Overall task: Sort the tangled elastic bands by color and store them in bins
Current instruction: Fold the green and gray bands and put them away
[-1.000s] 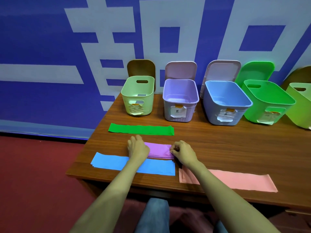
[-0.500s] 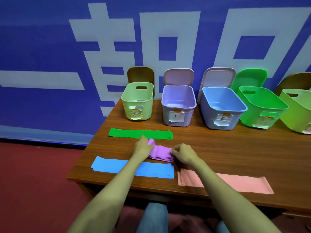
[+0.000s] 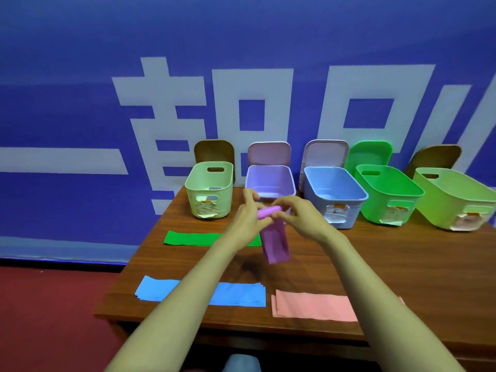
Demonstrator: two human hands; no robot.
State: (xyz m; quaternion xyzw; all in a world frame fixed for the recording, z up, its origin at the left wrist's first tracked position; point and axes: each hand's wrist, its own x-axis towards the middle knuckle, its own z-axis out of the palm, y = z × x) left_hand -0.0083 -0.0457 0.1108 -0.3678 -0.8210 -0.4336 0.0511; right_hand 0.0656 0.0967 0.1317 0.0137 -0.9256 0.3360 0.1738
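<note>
Behind, 5 bins [image 3: 335, 198] stand open (purple band [image 3: 275, 242] nearer).

A person's left hand [image 3: 247, 224] and right hand [image 3: 298, 218] hold purple bands [image 3: 275, 242] above a wooden table [image 3: 402, 264], the top end rolled between the fingers, the rest hanging. Green bands [image 3: 190, 238], blue bands [image 3: 239, 294] and pink bands [image 3: 314, 307] lie flat. A purple bin [image 3: 271, 181] stands open just behind the hands.

Blue bin label [image 3: 335, 212] unreadable; rightmost bin [image 3: 453, 202] cut by right edge.
</note>
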